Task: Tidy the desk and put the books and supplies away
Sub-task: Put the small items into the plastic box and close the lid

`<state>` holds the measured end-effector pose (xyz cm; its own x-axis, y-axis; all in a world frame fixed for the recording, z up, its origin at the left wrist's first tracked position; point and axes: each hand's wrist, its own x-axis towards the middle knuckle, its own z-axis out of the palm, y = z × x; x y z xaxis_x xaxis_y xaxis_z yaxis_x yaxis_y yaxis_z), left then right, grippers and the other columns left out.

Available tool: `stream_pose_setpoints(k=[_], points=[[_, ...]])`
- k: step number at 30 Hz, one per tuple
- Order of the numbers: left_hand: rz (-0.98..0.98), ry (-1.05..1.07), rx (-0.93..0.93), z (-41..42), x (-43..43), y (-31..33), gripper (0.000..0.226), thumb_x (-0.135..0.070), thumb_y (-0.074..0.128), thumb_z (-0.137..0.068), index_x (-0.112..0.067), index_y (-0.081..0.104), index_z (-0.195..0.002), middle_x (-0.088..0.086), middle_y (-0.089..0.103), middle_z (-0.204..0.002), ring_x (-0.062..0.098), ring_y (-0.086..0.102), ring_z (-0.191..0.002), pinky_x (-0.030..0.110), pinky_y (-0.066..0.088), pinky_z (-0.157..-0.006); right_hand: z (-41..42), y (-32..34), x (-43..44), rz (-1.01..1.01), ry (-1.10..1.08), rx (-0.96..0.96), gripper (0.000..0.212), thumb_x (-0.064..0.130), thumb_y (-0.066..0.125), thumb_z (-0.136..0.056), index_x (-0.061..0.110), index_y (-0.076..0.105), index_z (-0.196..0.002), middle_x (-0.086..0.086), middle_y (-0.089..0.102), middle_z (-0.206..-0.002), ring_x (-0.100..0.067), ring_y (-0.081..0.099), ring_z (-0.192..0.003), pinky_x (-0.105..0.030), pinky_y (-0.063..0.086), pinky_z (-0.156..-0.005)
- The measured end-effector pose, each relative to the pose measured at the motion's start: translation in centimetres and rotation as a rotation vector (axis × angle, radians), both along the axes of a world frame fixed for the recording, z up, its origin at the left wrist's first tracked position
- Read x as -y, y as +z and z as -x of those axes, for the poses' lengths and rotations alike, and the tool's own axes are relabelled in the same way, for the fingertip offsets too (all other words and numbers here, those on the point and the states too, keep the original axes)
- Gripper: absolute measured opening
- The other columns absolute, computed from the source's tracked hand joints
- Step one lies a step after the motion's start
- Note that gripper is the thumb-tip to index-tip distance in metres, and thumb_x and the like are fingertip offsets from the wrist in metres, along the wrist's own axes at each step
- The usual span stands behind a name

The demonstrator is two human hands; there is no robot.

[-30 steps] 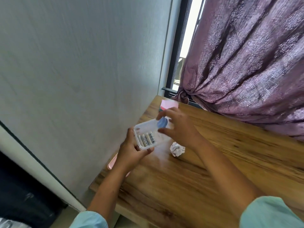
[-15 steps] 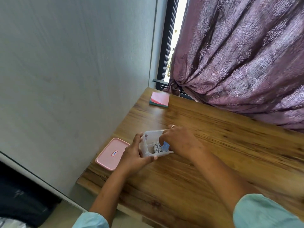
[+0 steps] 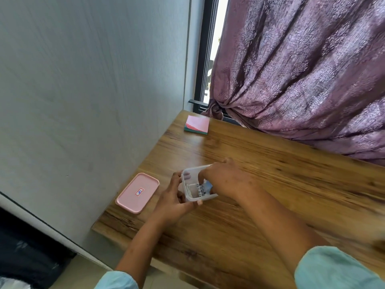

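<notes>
Now: both hands at the battery box

Firmly, the left hand grips the clear plastic box, fingers curled round its left wall. The right hand dips inside beside the batteries, fingertips against a small blue piece (pinched or merely touched, I cannot tell). The box stands on the wooden desk. A pink lid lies just left, and a sticky-note pad sits at the far corner.
</notes>
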<state>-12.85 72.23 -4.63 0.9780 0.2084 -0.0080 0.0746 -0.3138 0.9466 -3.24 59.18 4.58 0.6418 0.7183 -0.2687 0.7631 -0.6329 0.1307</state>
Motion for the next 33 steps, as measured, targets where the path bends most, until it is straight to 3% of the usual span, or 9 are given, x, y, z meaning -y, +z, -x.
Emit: stream_pose_setpoints(k=[4,7,11,15,21,25,29,33], points=[[0.058,-0.028,0.003,-0.3,0.5,-0.9,0.071,-0.029,0.081,-0.069,-0.045,0.036,-0.122,-0.009,0.064,-0.103,0.003,0.065,-0.087,0.032,0.059,-0.074,0.6,0.2,0.1,-0.045,-0.047,-0.023,0.029,0.018,0.058,-0.093,0.025,0.057,-0.121,-0.002,0.059,-0.124,-0.025,0.047,-0.12,-0.04,0.023,-0.102],[0.079,-0.032,0.015,-0.5,0.8,-1.1,0.075,-0.033,0.081,-0.066,-0.041,0.036,-0.127,-0.011,0.064,-0.104,-0.001,0.064,-0.089,0.029,0.058,-0.076,0.7,-0.5,-0.2,-0.152,-0.074,-0.076,0.025,0.021,0.056,-0.093,0.03,0.059,-0.117,0.002,0.062,-0.118,-0.022,0.051,-0.116,-0.042,0.021,-0.101],[0.109,-0.02,0.014,-0.4,1.0,-1.9,0.073,-0.025,0.082,-0.071,-0.033,0.038,-0.129,-0.008,0.065,-0.109,-0.001,0.064,-0.092,0.026,0.057,-0.078,0.2,-1.0,0.3,-0.245,-0.174,-0.195,0.04,0.007,0.051,-0.092,0.037,0.058,-0.118,0.009,0.064,-0.116,-0.019,0.05,-0.115,-0.037,0.026,-0.095],[0.165,0.019,0.026,-0.3,1.0,-2.4,0.08,-0.04,0.082,-0.063,-0.031,0.039,-0.128,-0.011,0.062,-0.115,-0.003,0.065,-0.094,0.024,0.057,-0.079,-0.5,0.3,1.3,-0.315,-0.201,-0.16,0.042,0.004,0.054,-0.091,0.033,0.058,-0.12,0.011,0.064,-0.115,-0.011,0.055,-0.112,-0.037,0.025,-0.101],[0.117,0.003,0.053,-0.5,1.2,-2.5,0.076,-0.043,0.08,-0.065,-0.034,0.037,-0.127,-0.007,0.066,-0.109,0.005,0.067,-0.094,0.027,0.058,-0.076,0.6,0.8,1.5,-0.12,-0.166,-0.027,0.029,0.007,0.053,-0.092,0.024,0.062,-0.115,-0.004,0.058,-0.123,-0.031,0.039,-0.122,-0.038,0.035,-0.096],[0.115,0.02,0.088,-0.3,1.3,-2.4,0.073,-0.041,0.078,-0.067,-0.033,0.037,-0.126,-0.009,0.067,-0.103,0.004,0.067,-0.09,0.026,0.058,-0.073,1.3,0.4,0.4,0.033,-0.091,0.055,0.028,0.008,0.051,-0.094,0.02,0.061,-0.117,-0.004,0.062,-0.12,-0.026,0.049,-0.12,-0.041,0.023,-0.104],[0.08,0.02,0.123,-0.2,1.4,-2.3,0.07,-0.04,0.078,-0.067,-0.035,0.038,-0.125,-0.017,0.067,-0.1,0.004,0.067,-0.085,0.027,0.058,-0.07,0.9,-0.9,-0.6,0.056,-0.072,0.08,0.02,0.021,0.062,-0.09,0.021,0.063,-0.11,0.0,0.066,-0.112,-0.02,0.057,-0.109,-0.04,0.025,-0.101],[0.062,0.03,0.129,-0.3,1.2,-2.6,0.072,-0.031,0.081,-0.071,-0.033,0.037,-0.128,-0.008,0.069,-0.099,0.004,0.068,-0.085,0.029,0.058,-0.071,0.0,-2.4,-1.0,0.023,-0.056,0.106,0.02,0.025,0.066,-0.084,0.024,0.065,-0.104,0.003,0.068,-0.109,-0.018,0.06,-0.106,-0.039,0.028,-0.098]])
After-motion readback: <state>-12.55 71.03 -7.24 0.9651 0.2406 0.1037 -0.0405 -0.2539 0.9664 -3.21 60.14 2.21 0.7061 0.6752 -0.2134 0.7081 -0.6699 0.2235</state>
